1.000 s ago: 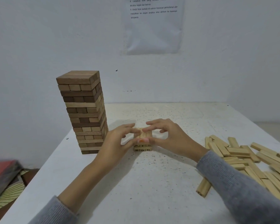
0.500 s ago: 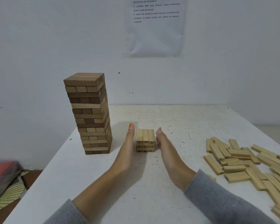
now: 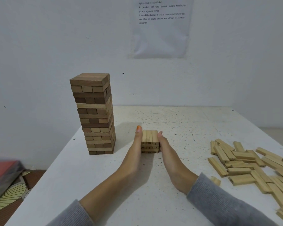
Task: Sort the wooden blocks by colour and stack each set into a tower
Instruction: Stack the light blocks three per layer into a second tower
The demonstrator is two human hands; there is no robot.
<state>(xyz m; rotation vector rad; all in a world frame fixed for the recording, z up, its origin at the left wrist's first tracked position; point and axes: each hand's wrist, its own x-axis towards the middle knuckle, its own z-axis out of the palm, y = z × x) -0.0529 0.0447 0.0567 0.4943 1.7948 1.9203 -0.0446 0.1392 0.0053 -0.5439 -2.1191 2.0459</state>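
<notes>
A short stack of pale wooden blocks (image 3: 149, 141), three layers high, stands in the middle of the white table (image 3: 178, 121). My left hand (image 3: 136, 144) lies flat against its left side with straight fingers. My right hand (image 3: 164, 145) presses its right side the same way. A tall tower of brown blocks (image 3: 95, 115) stands to the left near the table's left edge. A loose heap of pale blocks (image 3: 252, 165) lies on the right side of the table.
A printed sheet (image 3: 161, 26) hangs on the white wall behind the table. Off the table's left edge, a red flat object (image 3: 3, 175) and a patterned mat (image 3: 8, 194) lie lower down. One pale block (image 3: 216, 181) peeks out beside my right sleeve.
A second ago both hands pinched the top of the pale stack with curled fingers. They have since flattened and now press the stack's two sides. The towers have not moved.
</notes>
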